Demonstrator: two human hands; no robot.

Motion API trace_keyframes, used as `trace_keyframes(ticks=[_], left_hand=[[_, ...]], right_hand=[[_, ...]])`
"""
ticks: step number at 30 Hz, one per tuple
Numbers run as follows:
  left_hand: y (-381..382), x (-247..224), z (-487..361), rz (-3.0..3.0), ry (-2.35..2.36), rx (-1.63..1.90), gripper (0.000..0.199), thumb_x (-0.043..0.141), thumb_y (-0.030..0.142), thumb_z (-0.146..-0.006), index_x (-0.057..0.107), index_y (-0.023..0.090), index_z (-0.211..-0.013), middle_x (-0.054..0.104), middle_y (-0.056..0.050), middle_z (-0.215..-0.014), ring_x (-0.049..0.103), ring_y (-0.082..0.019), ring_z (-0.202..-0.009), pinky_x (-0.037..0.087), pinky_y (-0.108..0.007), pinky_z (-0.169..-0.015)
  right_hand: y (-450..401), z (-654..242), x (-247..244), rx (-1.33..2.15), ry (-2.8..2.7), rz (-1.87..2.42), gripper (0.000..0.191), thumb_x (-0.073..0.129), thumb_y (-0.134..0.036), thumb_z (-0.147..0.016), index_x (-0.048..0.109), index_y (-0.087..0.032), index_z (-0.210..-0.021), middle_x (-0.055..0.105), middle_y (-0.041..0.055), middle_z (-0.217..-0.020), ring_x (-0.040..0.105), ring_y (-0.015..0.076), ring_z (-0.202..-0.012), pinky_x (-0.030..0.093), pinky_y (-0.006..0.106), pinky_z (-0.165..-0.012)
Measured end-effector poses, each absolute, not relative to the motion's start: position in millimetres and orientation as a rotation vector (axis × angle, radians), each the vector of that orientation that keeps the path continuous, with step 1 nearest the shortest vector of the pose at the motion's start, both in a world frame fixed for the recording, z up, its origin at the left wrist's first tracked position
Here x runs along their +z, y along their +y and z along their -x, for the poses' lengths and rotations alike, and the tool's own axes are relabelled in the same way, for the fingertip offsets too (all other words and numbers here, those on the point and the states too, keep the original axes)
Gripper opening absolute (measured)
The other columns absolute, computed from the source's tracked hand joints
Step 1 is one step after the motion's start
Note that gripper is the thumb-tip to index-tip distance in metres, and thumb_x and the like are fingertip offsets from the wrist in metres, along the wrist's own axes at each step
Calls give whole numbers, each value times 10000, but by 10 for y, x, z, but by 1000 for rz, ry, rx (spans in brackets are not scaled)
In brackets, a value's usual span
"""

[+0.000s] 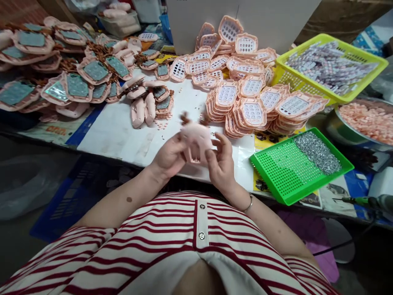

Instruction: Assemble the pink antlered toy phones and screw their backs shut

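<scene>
A pink plastic toy casing [196, 139] with brown antler-like parts on its top edge is held up between both hands, somewhat blurred, over the white work surface [123, 137]. My left hand [169, 155] is closed around its left side. On the opposite side, my right hand [222, 162] grips its edge between thumb and fingers. A recess shows in the lower middle of the casing. Beyond it, to the left, lie several pink casings [150, 108], some with speckled grey-green panels. Stacks of pink frames with white button panels [253, 112] stand at the right.
A green perforated tray [276, 164] holds small metal screws [319, 153]. Behind it are a yellow basket [346, 98] of patterned strips and a metal bowl [346, 127] of pink pieces. A green-tipped electric screwdriver [365, 200] lies far right. Casings with panels [76, 84] heap up at left.
</scene>
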State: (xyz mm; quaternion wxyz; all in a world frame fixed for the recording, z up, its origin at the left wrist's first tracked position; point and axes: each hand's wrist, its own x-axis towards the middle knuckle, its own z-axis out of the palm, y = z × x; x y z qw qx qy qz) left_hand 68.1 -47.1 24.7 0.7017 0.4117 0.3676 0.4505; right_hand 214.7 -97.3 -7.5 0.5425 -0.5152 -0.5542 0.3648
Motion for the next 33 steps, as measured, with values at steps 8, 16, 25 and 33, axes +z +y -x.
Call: trace_keyframes(ticks=[8, 16, 25, 33], left_hand=[[-548, 132, -629, -834, 669, 1094, 519, 622, 747, -774, 677, 425, -1177, 512, 82, -1515, 419, -353, -1440, 499, -562, -1026], [-574, 37, -604, -672, 597, 1067, 370, 696, 568, -812, 731, 305, -1069, 656, 9, -1370, 391, -324, -1464, 371, -535, -1172], [-713, 55, -695, -618, 595, 969, 428, 820, 465, -733, 742, 269, -1105, 669, -31, -1356, 414, -308, -1454, 412, -443, -1157], [-613, 291, -1094, -361, 750, 1002, 266, 504, 292, -1002, 695, 177, -1148, 771, -57, -1077, 669, -186, -1172, 535, -310, -1010]], right_hand=[[-1085, -1974, 58, 603, -1863, 1289, 651, 401, -591, -964, 420, -170, -1460, 692, 186, -1244, 719, 285, -869, 563, 388, -732], [-1161, -2109, 275, 269, -2172, 1491, 769, 363, -645, -974, 306, -87, -1500, 766, 172, -1057, 738, 236, -782, 498, 298, -611], [-1160, -2089, 210, -82, -2133, 1594, 601, 251, -503, -1045, 476, -26, -1334, 771, 147, -856, 696, 191, -626, 393, 300, -519], [-1430, -2647, 497, 50, -1977, 1861, 733, 391, -645, -967, 407, -123, -1482, 776, 95, -855, 708, 211, -666, 430, 280, -568]])
